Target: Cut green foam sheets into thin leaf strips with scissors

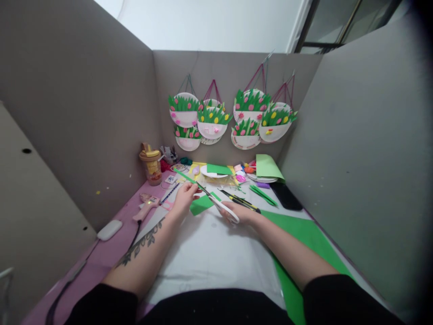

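My left hand (185, 197) pinches a narrow green paper strip (184, 175) that sticks out past the fingers toward the far left. Through the white handles of a pair of scissors (232, 215) go the fingers of my right hand (241, 212). The blades point up and left, their tips close to the strip at my left fingertips; whether they touch it I cannot tell. Under the blades, a small green paper piece (200, 206) lies on the white table covering. Just beyond my right hand rest black-and-yellow craft knives (241, 200).
Green strips (263, 195) and a black phone (287, 197) lie at right, near a large green sheet (297, 234). At left are a pink glue gun (147, 208), a white case (110, 230) and a cup (153, 168). Decorated paper plates (212, 122) hang on the back partition.
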Tool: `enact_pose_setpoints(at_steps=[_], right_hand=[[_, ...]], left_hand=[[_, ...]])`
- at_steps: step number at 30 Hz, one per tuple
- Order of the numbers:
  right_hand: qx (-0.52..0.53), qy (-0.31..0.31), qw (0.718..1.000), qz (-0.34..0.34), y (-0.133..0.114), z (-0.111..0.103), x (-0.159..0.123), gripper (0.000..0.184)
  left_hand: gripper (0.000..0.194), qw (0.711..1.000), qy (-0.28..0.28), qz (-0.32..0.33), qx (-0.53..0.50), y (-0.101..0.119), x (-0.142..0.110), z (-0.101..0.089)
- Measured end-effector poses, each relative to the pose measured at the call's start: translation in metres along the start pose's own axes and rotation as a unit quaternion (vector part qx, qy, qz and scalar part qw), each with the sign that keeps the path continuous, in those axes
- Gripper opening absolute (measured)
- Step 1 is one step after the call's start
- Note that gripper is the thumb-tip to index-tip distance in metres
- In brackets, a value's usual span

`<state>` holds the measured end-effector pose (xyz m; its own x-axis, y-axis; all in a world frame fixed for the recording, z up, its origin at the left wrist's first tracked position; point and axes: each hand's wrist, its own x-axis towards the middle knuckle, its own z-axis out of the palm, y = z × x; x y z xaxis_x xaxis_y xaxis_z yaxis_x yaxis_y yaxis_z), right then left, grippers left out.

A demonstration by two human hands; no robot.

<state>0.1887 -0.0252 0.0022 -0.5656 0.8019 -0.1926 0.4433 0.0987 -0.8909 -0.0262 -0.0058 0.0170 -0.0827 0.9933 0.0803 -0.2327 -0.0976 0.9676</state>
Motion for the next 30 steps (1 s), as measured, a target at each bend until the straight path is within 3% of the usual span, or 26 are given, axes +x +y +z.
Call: enact_pose_setpoints(at_steps=[10,20,30], right_hand=[[-0.002,0.002,1.000,0.006,-0.010,0.000,-0.005,0.024],[0.081,-0.003,0.996,0.028,-0.002,0.006,0.003,0.021],[0.054,0.000,0.998,0.019,0.001,0.002,0.003,0.017]], left_hand=[[0.032,0.999,0.011,0.019,0.031,-0.001,0.003,-0.004],[0.032,0.998,-0.018,0.018,0.062,-0.007,0.002,-0.002],[0.033,0.998,-0.017,0.010,0.064,-0.005,0.000,-0.002]])
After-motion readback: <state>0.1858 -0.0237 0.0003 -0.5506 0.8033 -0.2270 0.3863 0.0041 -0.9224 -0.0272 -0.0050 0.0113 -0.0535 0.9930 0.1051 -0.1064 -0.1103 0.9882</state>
